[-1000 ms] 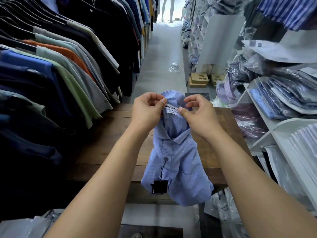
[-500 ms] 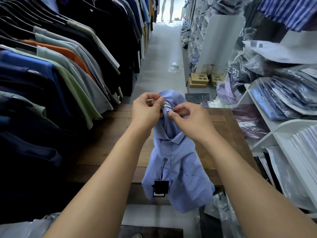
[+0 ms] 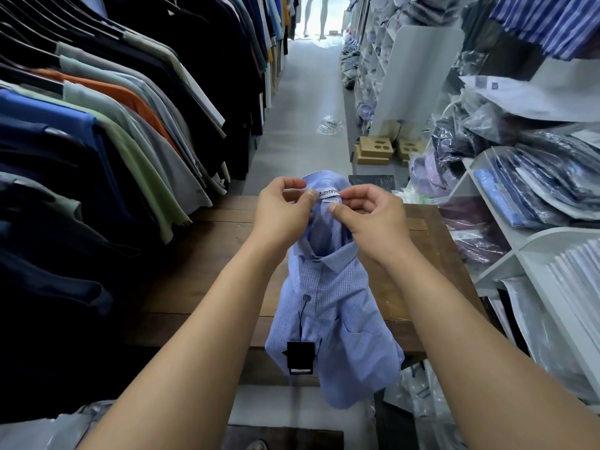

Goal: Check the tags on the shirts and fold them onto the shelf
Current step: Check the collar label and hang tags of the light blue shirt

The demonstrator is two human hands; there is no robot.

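Both bare forearms reach forward and converge above the far edge of the table. The left hand and the right hand are raised side by side, near each other, with palms turned inward. Each pinches the collar of the shirt between thumb and forefinger, and the remaining fingers curl loosely above.

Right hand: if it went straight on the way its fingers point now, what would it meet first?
The right hand points leftward across the shirt, so it would probably meet the label first, then the left hand; depth is unclear.
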